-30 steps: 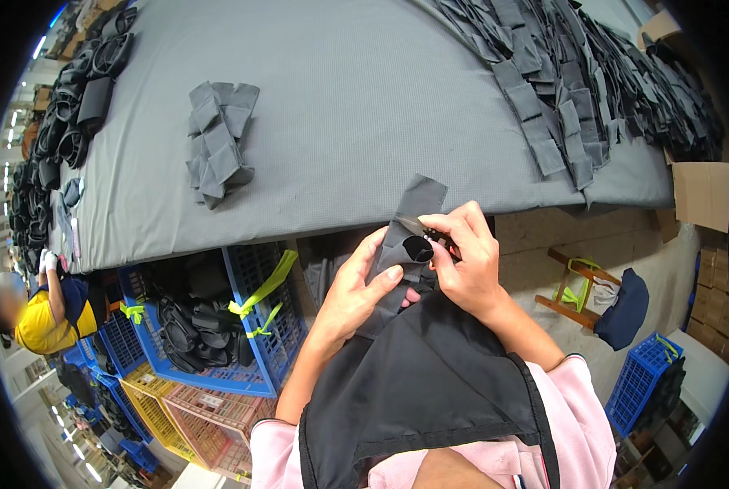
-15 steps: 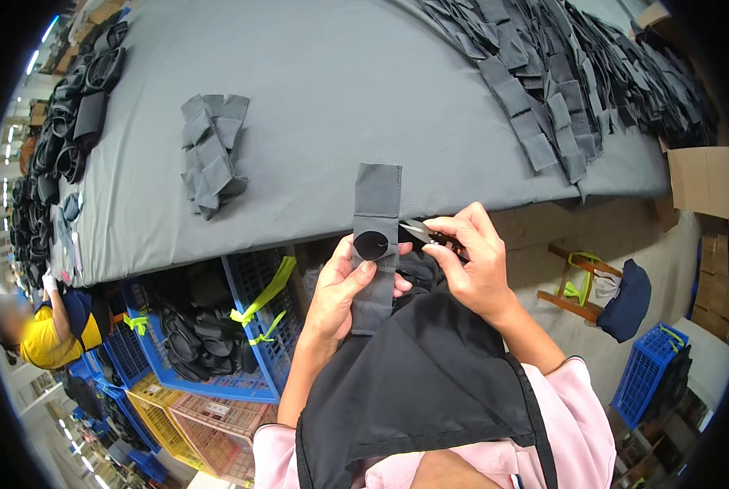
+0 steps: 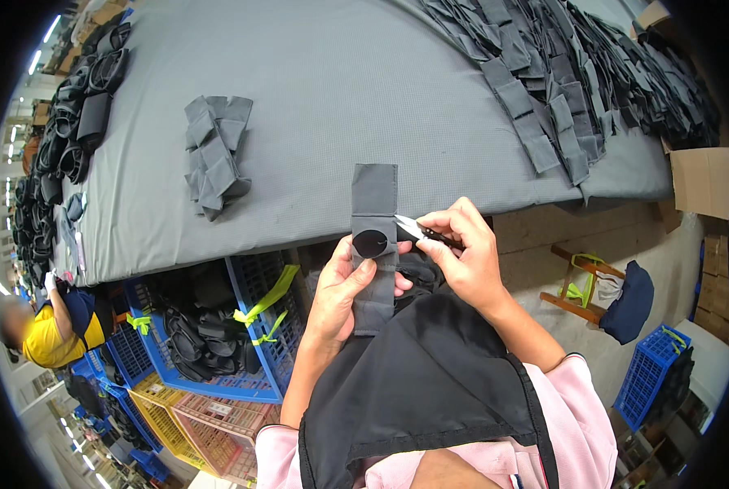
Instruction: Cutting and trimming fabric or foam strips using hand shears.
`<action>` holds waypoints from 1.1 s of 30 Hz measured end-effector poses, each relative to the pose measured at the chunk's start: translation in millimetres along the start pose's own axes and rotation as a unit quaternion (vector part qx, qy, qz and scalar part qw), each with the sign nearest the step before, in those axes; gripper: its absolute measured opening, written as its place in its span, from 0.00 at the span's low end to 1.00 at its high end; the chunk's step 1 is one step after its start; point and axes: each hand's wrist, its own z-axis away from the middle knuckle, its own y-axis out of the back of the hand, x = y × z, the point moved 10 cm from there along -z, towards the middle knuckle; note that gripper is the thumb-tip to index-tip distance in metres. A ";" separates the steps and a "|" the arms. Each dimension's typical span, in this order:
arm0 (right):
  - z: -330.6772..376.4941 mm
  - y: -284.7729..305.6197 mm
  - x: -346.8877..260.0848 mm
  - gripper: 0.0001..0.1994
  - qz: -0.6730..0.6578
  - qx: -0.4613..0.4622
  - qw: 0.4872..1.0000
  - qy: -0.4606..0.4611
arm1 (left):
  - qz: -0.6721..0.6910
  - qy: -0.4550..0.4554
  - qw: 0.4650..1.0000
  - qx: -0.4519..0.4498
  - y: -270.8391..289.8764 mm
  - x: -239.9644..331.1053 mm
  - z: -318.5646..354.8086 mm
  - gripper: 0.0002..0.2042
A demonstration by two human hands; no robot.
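Observation:
A dark grey fabric strip (image 3: 374, 191) with a round black patch (image 3: 370, 244) stands upright before me at the table's near edge. My left hand (image 3: 344, 285) is closed on its lower half, the thumb pressing just under the patch and fingertips showing past the right side. In my right hand (image 3: 466, 253) are small thread snips (image 3: 417, 230) with a black handle. Their bright blade tips point left and meet the strip's right edge, a little above the patch. Whether a thread lies between the blades is too small to tell.
A grey cloth covers the table (image 3: 299, 106). On it lie a small stack of folded strips (image 3: 218, 155), a large heap of strips (image 3: 552, 90) and black rolled pieces (image 3: 87, 118). Below stand blue crates (image 3: 218, 387); a stool (image 3: 580, 289) is at right. A person in yellow (image 3: 55, 338) works at left.
The snips have shifted slightly up and left, so their tips now reach the strip's edge above the patch. My left hand keeps its hold on the strip.

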 end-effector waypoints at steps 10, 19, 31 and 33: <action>7.7 -6.0 16.7 0.09 -0.042 -0.001 0.997 -0.069 | -0.010 0.005 1.000 0.014 4.7 -4.2 -0.3 0.20; 4.8 0.0 -6.4 0.09 0.097 0.014 0.995 -0.016 | -0.027 0.009 0.999 0.031 7.5 -5.9 0.6 0.20; 2.7 -0.1 -9.2 0.10 0.089 0.017 0.996 0.011 | -0.006 0.033 0.999 0.010 2.0 -6.8 0.3 0.18; 5.8 -0.6 -28.5 0.12 0.195 0.039 0.974 0.112 | -0.003 0.032 0.999 0.003 -0.1 -5.7 0.1 0.18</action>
